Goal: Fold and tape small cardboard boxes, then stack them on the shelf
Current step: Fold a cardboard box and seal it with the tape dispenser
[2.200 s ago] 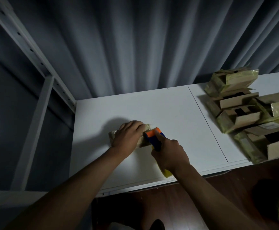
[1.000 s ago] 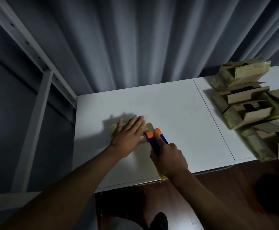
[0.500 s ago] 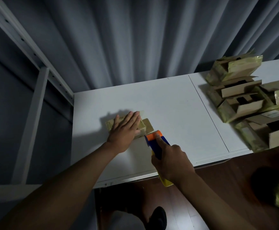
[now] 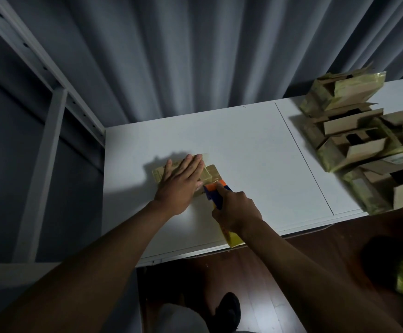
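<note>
Pressing flat on the small box (image 4: 210,173), the left hand (image 4: 180,182) lies with straight fingers spread over its top, pinning it to the white table (image 4: 251,150) near the front left. The right hand (image 4: 235,209) is curled tight around the tape dispenser (image 4: 216,195), index finger laid along the top, its orange nose touching the box's near right edge and a yellow end poking out below the wrist. Off to the right, well apart, a heap of open cardboard boxes (image 4: 363,143) sits on the table. A grey curtain (image 4: 195,51) hangs behind.
</note>
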